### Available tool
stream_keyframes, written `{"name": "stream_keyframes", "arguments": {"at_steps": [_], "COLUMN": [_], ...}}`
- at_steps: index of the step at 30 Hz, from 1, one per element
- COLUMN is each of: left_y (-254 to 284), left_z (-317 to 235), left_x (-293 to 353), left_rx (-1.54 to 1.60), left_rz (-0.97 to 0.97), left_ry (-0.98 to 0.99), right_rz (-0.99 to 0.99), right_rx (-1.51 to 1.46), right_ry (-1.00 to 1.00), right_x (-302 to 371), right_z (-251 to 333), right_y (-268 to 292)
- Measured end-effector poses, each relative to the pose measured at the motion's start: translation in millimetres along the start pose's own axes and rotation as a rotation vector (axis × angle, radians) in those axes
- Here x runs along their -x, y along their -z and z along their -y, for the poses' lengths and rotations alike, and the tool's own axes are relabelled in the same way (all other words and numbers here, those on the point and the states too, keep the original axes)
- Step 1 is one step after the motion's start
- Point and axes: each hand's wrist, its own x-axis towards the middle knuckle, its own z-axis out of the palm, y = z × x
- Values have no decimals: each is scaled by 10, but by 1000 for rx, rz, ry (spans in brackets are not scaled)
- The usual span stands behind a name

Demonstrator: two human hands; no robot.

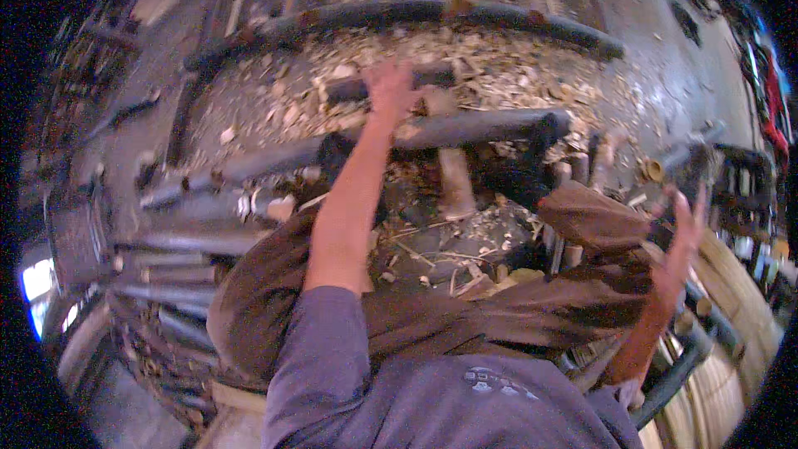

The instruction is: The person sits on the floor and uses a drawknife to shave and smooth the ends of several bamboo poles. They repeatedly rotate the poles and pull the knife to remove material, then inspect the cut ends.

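Observation:
My left hand (389, 90) reaches forward over a short dark round log (432, 76), its fingers spread; whether it presses on the log cannot be made out through the blur. Just nearer than this hand, a long grey pole (490, 125) runs across in front of my knees. A pale wooden piece (455, 183) comes out from under the pole toward me. Off to the right, my right hand (683, 237) is raised beside my knee, blurred, its fingers apart and nothing seen in them.
Wood chips (515, 66) cover the ground around the log. Farther off lies a second long dark pole (374, 17), with thin slats beyond it. Several poles (183, 241) are stacked at my left. A pale curved wooden piece (736, 283) and more poles (677, 382) lie at my right.

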Motion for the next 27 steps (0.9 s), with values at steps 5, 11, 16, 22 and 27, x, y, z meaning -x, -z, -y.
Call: {"name": "stream_keyframes", "arguments": {"at_steps": [5, 11, 16, 22, 27], "left_y": [-151, -248, -255, -382, -373], "left_z": [-466, -762, -707, -615, -615], "left_x": [560, 800, 716, 636, 545], "left_rx": [188, -62, 55, 97, 114], "left_rz": [240, 198, 323, 424, 511], "left_ry": [-166, 20, 52, 13, -2], "right_rz": [-10, -62, -81, -117, -153], "right_rx": [187, -17, -39, -53, -54], "right_ry": [100, -115, -128, -161, -190], "right_x": [130, 409, 462, 565, 638], "right_z": [-780, -1016, -1115, -1210, -1310], "right_y": [293, -81, -84, -11, 77]}}
